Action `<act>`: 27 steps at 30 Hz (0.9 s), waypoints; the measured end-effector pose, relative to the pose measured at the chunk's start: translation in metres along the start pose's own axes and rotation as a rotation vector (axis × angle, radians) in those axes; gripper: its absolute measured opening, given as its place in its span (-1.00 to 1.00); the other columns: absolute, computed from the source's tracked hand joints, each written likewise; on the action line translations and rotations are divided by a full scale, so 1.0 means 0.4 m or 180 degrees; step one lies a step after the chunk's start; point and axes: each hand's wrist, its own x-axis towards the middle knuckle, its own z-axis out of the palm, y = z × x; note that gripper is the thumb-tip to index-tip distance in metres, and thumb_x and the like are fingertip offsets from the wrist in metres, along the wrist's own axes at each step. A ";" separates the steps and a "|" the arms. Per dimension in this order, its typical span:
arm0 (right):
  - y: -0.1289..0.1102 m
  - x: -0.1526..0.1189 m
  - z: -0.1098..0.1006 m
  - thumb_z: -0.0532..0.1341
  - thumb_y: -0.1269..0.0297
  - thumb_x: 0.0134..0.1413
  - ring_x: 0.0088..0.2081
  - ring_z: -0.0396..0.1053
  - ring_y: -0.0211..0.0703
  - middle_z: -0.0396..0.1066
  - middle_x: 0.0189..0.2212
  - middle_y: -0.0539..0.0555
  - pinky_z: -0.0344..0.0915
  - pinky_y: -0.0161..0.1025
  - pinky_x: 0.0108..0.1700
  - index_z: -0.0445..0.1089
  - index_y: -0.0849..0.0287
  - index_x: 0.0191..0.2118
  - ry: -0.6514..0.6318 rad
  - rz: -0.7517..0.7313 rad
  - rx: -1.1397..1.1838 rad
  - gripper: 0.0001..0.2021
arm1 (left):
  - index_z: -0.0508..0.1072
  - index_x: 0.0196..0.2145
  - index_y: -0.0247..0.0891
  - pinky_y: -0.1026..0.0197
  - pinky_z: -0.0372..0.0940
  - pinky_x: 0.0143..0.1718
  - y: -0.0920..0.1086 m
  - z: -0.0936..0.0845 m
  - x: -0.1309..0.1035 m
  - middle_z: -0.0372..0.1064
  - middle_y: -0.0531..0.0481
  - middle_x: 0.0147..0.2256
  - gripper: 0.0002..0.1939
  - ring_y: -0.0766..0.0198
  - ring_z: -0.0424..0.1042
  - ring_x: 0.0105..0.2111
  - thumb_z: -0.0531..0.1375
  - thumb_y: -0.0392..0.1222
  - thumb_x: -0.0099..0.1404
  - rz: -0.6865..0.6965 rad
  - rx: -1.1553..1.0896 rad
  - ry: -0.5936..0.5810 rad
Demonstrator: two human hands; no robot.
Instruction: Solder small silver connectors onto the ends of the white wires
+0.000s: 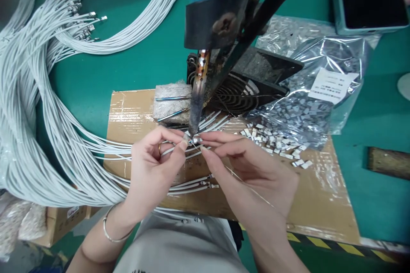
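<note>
My left hand (156,160) is closed in a pinch on the end of a white cable (118,148), close under the tip of a mounted soldering iron (199,85). A small metal connector (196,140) shows at the pinch, against the iron's tip; the exact contact is hard to make out. My right hand (253,170) faces it from the right, thumb and fingers closed on a thin solder wire (238,177). The wire's front end reaches toward the iron's tip, and its tail runs back across the palm. Several cables with metal ends (205,184) lie below my hands.
A thick bundle of white cables (19,136) fills the left. Behind the iron stands a black fan (237,96). Loose small connectors (272,136) lie right, beside a clear bag of parts (307,115). A wrapped block (173,102) and cardboard sheet (320,204) are on the green table.
</note>
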 end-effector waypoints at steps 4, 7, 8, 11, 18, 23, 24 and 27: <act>-0.004 0.005 0.004 0.41 0.45 0.29 -0.07 0.69 -0.08 0.71 -0.12 0.05 0.62 -0.16 -0.02 0.52 0.04 -0.34 0.0070 0.0059 0.0122 -0.81 | 0.60 -0.49 -0.28 0.48 0.27 -0.54 -0.001 0.001 0.004 0.62 0.00 -0.33 -0.86 0.50 0.42 -0.56 0.42 -0.44 0.15 -0.0002 -0.0001 0.0050; -0.006 0.011 0.007 0.41 0.45 0.28 -0.07 0.69 -0.10 0.72 -0.11 0.04 0.63 -0.19 -0.01 0.53 0.05 -0.35 0.0057 0.0090 0.0121 -0.81 | 0.60 -0.48 -0.28 0.47 0.29 -0.55 -0.002 0.003 0.006 0.63 0.00 -0.34 -0.85 0.49 0.42 -0.55 0.41 -0.45 0.17 0.0045 0.0023 0.0062; -0.007 0.013 0.007 0.42 0.45 0.28 -0.06 0.69 -0.10 0.72 -0.11 0.04 0.63 -0.19 -0.02 0.53 0.04 -0.35 0.0053 0.0099 0.0124 -0.81 | 0.60 -0.48 -0.27 0.47 0.29 -0.55 -0.002 0.004 0.006 0.63 0.00 -0.34 -0.85 0.48 0.42 -0.55 0.41 -0.44 0.17 0.0064 0.0028 0.0063; -0.007 0.016 0.008 0.42 0.45 0.27 -0.05 0.70 -0.07 0.72 -0.11 0.05 0.65 -0.16 -0.02 0.54 0.04 -0.34 0.0074 0.0106 0.0161 -0.82 | 0.60 -0.48 -0.27 0.46 0.28 -0.56 0.000 0.006 0.009 0.63 0.00 -0.34 -0.85 0.46 0.43 -0.54 0.41 -0.44 0.19 0.0117 0.0043 0.0086; -0.008 0.018 0.009 0.42 0.50 0.27 -0.05 0.69 -0.14 0.72 -0.09 0.01 0.63 -0.26 -0.02 0.55 0.04 -0.32 0.0078 0.0016 0.0228 -0.80 | 0.61 -0.47 -0.28 0.49 0.21 -0.58 -0.001 0.007 0.009 0.61 0.01 -0.33 -0.85 0.51 0.37 -0.56 0.41 -0.45 0.19 0.0122 0.0022 0.0074; -0.005 0.020 0.012 0.42 0.50 0.27 -0.07 0.70 -0.20 0.73 -0.11 -0.02 0.61 -0.32 -0.03 0.54 0.05 -0.33 0.0074 -0.0026 0.0248 -0.80 | 0.61 -0.48 -0.29 0.51 0.12 -0.62 -0.006 0.002 0.011 0.60 0.03 -0.36 -0.85 0.56 0.28 -0.60 0.42 -0.46 0.17 0.0198 -0.0048 0.0037; -0.004 0.020 0.013 0.42 0.50 0.27 -0.07 0.70 -0.21 0.73 -0.11 -0.02 0.61 -0.33 -0.04 0.54 0.05 -0.33 0.0074 -0.0039 0.0254 -0.80 | 0.61 -0.48 -0.29 0.51 0.11 -0.62 -0.007 0.001 0.011 0.60 0.03 -0.36 -0.85 0.56 0.27 -0.61 0.42 -0.46 0.17 0.0219 -0.0054 0.0033; -0.003 0.020 0.014 0.42 0.51 0.27 -0.07 0.70 -0.20 0.73 -0.10 -0.02 0.61 -0.33 -0.06 0.55 0.05 -0.33 0.0082 -0.0060 0.0266 -0.80 | 0.62 -0.47 -0.28 0.52 0.15 -0.60 -0.009 -0.001 0.011 0.62 0.03 -0.35 -0.85 0.55 0.31 -0.59 0.42 -0.46 0.18 0.0232 -0.0048 0.0045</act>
